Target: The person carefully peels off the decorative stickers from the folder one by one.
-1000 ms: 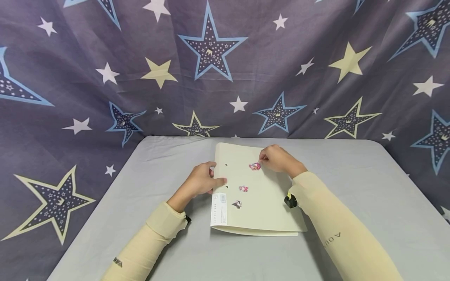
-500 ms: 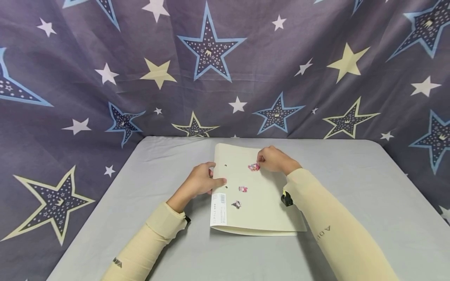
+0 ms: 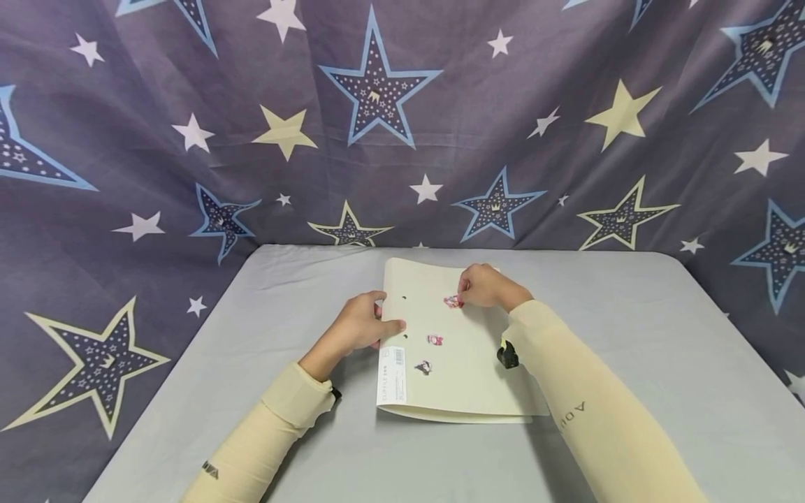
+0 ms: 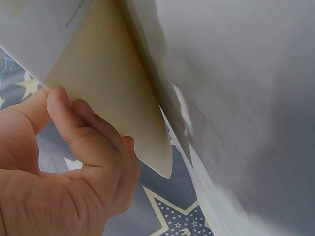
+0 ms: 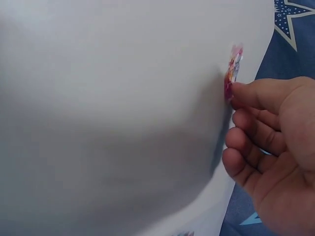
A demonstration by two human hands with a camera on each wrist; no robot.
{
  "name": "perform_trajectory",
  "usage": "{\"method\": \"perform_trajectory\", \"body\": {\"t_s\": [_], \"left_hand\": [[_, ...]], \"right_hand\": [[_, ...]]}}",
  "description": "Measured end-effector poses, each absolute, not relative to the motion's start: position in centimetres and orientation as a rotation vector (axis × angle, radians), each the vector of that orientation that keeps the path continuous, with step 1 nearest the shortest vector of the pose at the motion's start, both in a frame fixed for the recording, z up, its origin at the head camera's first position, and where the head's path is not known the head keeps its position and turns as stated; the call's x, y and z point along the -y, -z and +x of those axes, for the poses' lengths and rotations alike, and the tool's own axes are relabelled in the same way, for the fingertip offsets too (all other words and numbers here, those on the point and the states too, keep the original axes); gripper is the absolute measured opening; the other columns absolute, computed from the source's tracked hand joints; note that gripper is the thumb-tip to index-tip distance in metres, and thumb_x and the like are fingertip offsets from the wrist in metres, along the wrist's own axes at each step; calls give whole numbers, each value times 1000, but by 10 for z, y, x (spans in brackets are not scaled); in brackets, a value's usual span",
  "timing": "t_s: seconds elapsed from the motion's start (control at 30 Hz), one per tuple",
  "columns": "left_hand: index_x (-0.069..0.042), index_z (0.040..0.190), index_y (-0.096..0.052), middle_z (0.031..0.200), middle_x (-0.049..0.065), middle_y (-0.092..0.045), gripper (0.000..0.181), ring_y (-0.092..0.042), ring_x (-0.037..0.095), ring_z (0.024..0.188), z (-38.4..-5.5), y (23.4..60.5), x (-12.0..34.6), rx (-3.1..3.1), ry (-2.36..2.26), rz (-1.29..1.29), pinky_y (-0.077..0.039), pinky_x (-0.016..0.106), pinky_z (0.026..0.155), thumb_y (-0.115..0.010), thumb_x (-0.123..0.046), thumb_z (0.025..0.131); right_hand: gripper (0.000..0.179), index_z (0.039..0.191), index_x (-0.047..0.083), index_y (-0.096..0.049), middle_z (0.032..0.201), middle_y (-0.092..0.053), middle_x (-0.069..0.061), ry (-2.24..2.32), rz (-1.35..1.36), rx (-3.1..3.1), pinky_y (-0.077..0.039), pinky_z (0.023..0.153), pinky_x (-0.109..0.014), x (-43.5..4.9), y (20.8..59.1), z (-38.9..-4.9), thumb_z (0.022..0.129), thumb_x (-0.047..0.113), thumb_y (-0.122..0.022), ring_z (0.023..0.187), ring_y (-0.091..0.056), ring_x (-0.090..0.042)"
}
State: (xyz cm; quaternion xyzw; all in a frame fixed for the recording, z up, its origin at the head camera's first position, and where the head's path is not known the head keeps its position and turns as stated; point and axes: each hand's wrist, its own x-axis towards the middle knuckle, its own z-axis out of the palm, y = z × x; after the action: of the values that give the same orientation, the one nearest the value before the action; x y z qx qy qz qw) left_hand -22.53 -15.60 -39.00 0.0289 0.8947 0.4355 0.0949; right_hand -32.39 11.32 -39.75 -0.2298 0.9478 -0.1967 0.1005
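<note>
A cream clip file folder (image 3: 465, 384) is propped on the grey table, its front cover bowed. My left hand (image 3: 361, 321) grips its spine edge, thumb on the cover; in the left wrist view the left fingers (image 4: 93, 128) curl behind the edge. My right hand (image 3: 489, 285) is at the upper right of the cover, thumb and forefinger pinching the edge of a pink, shiny sticker (image 5: 234, 64). The other right fingers curl loosely beneath. Lower on the cover are a small pink sticker (image 3: 434, 339) and a dark character sticker (image 3: 424, 367).
A white printed label (image 3: 393, 377) runs along the lower spine, below two punched holes. The grey tabletop (image 3: 635, 328) extends around the folder. A purple star-patterned curtain (image 3: 402, 105) hangs behind and at both sides.
My right hand has shifted slightly left and down, and its fingers now cover more of the pink sticker. The left hand keeps its grip on the spine.
</note>
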Motion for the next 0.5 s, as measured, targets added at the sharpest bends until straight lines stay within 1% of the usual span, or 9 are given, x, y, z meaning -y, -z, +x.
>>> {"method": "perform_trajectory", "body": {"t_s": [0.3,0.5], "left_hand": [[3,152,-42,98,11,-51,83,-64,18,57,-225,391,156,-2653,-1288,82,-62,42,58,-85,-22,85],[3,152,-42,99,12,-52,83,-65,18,57,-225,392,156,-2653,-1288,78,-62,42,58,-85,-22,85]], "right_hand": [[8,84,10,-72,86,-70,-2,575,-584,-2764,-49,76,-33,-108,396,-322,90,16,-73,82,-59,-20],[10,82,11,-72,85,-70,-2,559,-571,-2762,-46,71,-30,-106,396,-321,91,16,-72,79,-57,-19]]}}
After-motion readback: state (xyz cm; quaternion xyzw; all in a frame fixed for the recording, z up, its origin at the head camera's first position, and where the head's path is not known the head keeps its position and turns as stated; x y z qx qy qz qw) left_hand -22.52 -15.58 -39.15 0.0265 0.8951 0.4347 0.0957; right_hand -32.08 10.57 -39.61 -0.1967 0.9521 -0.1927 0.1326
